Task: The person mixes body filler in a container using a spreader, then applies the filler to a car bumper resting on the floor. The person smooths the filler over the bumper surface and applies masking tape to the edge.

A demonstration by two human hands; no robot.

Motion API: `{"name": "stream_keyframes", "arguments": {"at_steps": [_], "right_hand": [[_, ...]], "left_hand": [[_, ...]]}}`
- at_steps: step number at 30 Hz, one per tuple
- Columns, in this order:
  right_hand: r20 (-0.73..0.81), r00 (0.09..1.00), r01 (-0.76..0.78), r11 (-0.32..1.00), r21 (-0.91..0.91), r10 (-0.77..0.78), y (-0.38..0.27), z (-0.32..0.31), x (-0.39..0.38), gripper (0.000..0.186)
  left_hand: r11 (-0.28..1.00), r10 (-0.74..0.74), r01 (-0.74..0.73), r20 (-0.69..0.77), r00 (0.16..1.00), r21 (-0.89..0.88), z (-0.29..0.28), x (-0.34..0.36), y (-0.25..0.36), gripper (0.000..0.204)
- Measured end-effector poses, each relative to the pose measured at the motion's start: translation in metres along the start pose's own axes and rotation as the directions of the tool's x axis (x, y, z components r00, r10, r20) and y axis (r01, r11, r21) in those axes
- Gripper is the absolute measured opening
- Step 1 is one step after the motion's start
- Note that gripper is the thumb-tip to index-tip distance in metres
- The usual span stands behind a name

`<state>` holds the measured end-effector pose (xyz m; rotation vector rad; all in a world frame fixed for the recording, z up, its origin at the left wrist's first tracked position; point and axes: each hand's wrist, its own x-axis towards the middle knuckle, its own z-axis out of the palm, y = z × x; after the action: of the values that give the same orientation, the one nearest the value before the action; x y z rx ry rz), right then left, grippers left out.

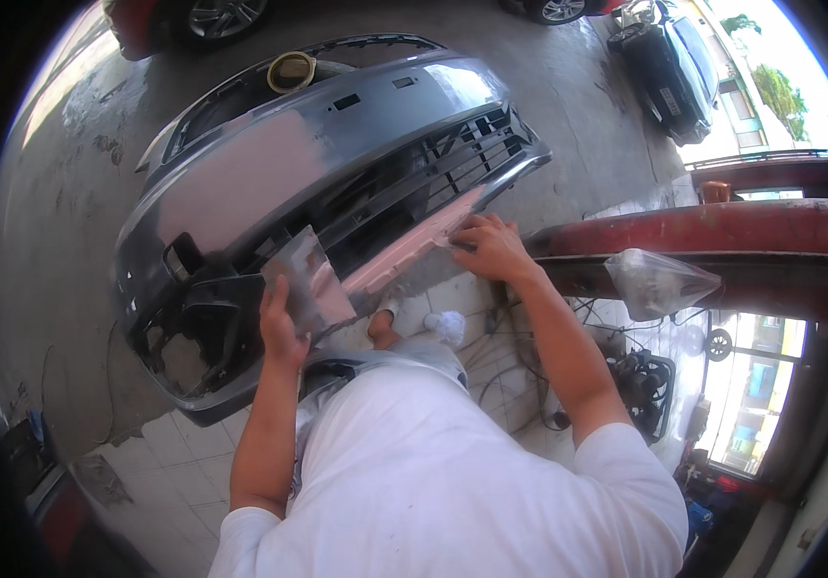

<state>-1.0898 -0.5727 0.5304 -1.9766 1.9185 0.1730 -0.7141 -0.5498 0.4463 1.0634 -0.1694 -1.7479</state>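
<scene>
A dark grey car bumper (375, 101) lies across the view before me, with a broad pink filler patch (240, 173) on its face. Along its lower lip runs a strip of pink putty (409, 246). My left hand (282, 328) grips a flat, shiny mixing plate (296, 279) by its edge, pink putty smeared on its lower corner. My right hand (493, 249) is closed at the right part of the strip, fingertips pressed to the lip. They pinch a thin, pale-edged putty spreader (444, 241), mostly hidden by the fingers.
A roll of tape (292, 72) rests on the bumper's far side. To the right, a red beam (684, 226) carries a clear plastic cone (660, 282). Hoses and a dark machine (643, 385) stand on the tiled floor. A black car (674, 77) is parked beyond.
</scene>
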Motion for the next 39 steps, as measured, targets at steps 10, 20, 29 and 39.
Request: {"name": "stream_keyframes", "arguments": {"at_steps": [10, 20, 29, 39], "right_hand": [[-0.198, 0.976, 0.105, 0.992, 0.066, -0.091, -0.054, 0.041, -0.039, 0.036], [-0.157, 0.982, 0.114, 0.992, 0.059, -0.104, -0.076, 0.049, -0.056, 0.039], [-0.096, 0.992, 0.076, 0.996, -0.047, -0.08, -0.07, 0.027, -0.027, 0.037], [-0.121, 0.989, 0.087, 0.996, -0.004, -0.087, -0.022, 0.021, -0.006, 0.038]], "left_hand": [[1.0, -0.027, 0.027, -0.024, 0.999, -0.009, 0.005, -0.001, 0.003, 0.047], [0.997, -0.075, 0.076, -0.048, 0.996, 0.023, 0.007, -0.004, 0.009, 0.045], [0.996, -0.088, 0.089, -0.045, 0.995, 0.031, 0.011, -0.007, 0.013, 0.044], [0.998, -0.049, 0.051, -0.056, 0.997, 0.028, 0.01, -0.007, 0.009, 0.043]]}}
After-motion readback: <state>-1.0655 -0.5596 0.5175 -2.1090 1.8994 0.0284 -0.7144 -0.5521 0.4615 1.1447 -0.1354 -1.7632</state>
